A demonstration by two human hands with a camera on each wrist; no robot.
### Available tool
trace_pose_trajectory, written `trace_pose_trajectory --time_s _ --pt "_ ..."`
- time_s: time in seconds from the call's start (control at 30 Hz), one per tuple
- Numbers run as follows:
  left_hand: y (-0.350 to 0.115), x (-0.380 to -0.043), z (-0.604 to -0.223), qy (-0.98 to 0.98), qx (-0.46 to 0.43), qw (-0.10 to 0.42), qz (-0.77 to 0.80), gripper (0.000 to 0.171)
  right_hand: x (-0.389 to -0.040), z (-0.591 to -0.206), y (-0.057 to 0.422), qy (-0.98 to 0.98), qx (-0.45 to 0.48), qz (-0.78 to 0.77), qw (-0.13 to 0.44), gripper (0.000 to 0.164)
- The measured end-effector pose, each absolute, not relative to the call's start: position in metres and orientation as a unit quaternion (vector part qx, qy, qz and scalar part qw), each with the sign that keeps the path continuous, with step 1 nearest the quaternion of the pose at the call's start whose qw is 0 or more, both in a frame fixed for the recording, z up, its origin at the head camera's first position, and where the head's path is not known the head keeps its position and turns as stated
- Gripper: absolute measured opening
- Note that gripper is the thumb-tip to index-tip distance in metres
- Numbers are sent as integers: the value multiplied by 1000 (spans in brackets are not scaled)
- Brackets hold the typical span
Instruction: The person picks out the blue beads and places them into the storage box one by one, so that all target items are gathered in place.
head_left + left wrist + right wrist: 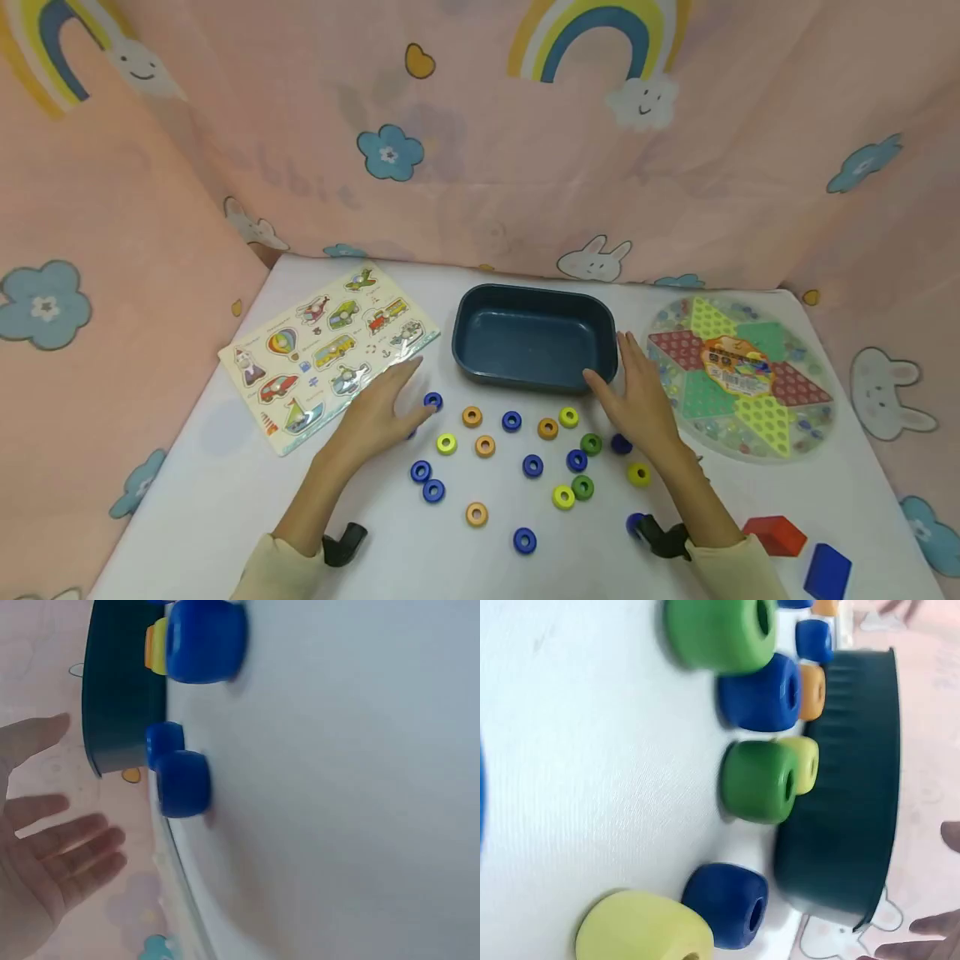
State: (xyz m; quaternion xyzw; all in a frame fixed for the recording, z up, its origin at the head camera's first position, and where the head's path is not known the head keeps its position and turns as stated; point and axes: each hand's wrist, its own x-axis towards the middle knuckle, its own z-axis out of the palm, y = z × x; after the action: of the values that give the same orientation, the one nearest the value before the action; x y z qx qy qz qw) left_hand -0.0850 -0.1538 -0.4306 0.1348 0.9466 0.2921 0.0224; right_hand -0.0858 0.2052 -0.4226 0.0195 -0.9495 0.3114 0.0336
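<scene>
A dark teal rectangular tray (534,337) stands at the back middle of the table with a bare inside. My left hand (378,412) is spread left of the tray, over the edge of a picture puzzle board (330,350) and close to a blue bead (432,402). At the tray's right end is my right hand (637,408), fingers extended; whether it touches the rim cannot be told. Several beads with holes lie scattered in front of the tray, among them an orange bead (477,514), a yellow bead (563,497) and a green bead (757,781). Both hands hold nothing.
A round Chinese checkers set (738,379) with marbles lies to the right. Near the front right corner are a red block (776,535) and a blue block (827,572). A pink patterned curtain (465,200) encloses the table's back and sides.
</scene>
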Motion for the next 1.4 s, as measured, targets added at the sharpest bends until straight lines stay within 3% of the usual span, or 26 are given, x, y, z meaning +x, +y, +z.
trace_pose_trajectory --time_s 0.27,0.57,0.97,1.13,1.4 --pt "-177 -69 -456 909 129 69 389 57 -108 -435 212 -861 -40 506 -18 68" --pt "-182 -66 -468 896 153 52 414 43 -120 -445 221 -733 -124 664 -80 54" --pt "-179 -74 -457 897 165 42 408 34 -125 -450 225 -713 -112 686 -92 54" --pt "-164 -98 -427 875 184 45 445 33 -124 -450 224 -717 -103 683 -93 53" --pt "-106 -174 -396 844 237 76 475 37 -129 -446 226 -699 -132 695 -103 55"
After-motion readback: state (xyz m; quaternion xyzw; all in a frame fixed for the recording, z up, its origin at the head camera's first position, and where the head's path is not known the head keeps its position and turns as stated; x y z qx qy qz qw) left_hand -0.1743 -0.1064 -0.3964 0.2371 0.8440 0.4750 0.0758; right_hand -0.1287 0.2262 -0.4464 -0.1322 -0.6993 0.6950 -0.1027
